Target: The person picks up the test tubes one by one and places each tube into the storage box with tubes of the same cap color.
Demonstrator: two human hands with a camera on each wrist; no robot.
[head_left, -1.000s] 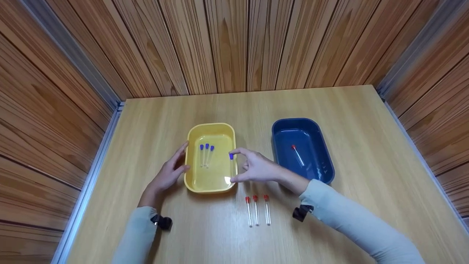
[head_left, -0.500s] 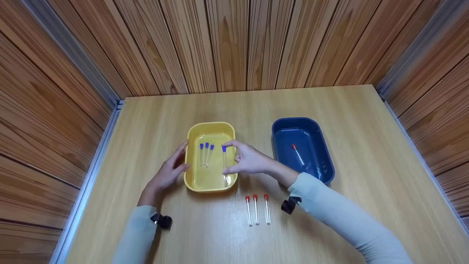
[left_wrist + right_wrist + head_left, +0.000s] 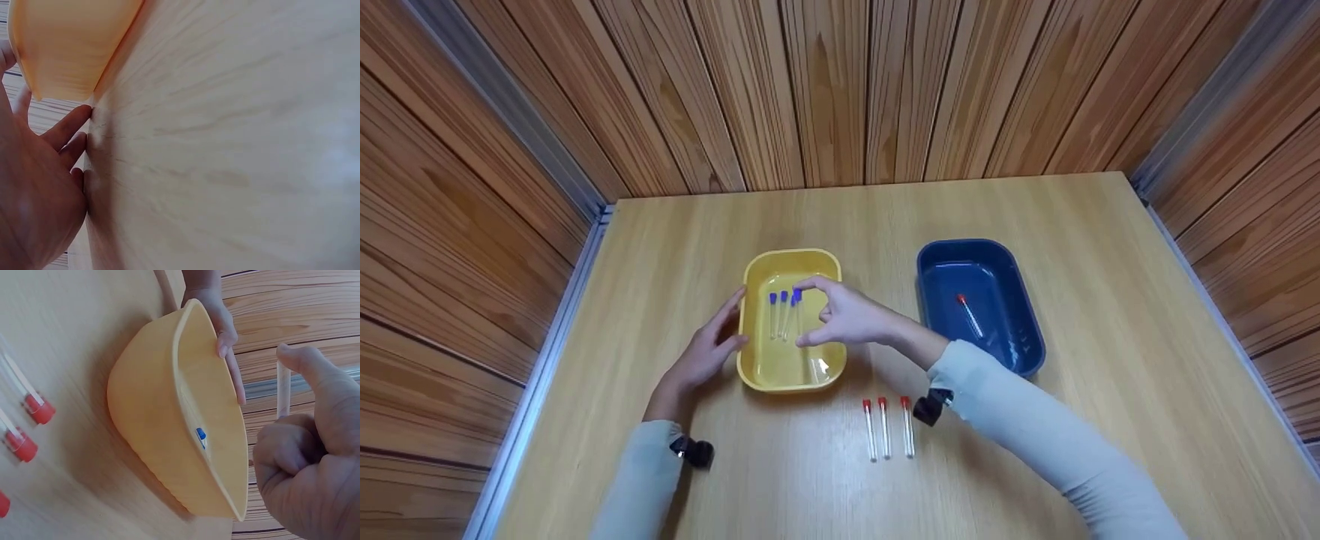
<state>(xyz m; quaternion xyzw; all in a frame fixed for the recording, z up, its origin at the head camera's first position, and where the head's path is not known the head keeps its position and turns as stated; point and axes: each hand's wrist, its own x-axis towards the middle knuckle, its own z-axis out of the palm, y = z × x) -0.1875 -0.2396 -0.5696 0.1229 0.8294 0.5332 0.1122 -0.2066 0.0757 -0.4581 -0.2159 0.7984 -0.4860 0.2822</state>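
My right hand (image 3: 851, 315) is above the yellow tray (image 3: 765, 382), pinching a test tube (image 3: 283, 394) end to end. Its purple-blue cap (image 3: 797, 295) is at the index fingertip and the thumb is at the clear lower end. Below it, several similar tubes (image 3: 773, 319) with purple-blue caps lie side by side in the tray; the held one overlaps the rightmost in the head view. My left hand (image 3: 709, 352) rests at the tray's left side, thumb and index finger extended to its rim. In the left wrist view, other fingers (image 3: 70, 126) reach down to the table.
To the right stands a dark blue tray (image 3: 1027, 330), with one red-capped test tube (image 3: 971, 317) inside. Three more red-capped tubes (image 3: 886, 431) lie on the wooden table (image 3: 780, 480) in front of the trays. Wood-panelled walls (image 3: 825, 90) enclose the back and sides.
My right hand has moved left from the yellow tray's right rim, bringing the pinched test tube over beside the others. My left hand has stayed at the tray's side.
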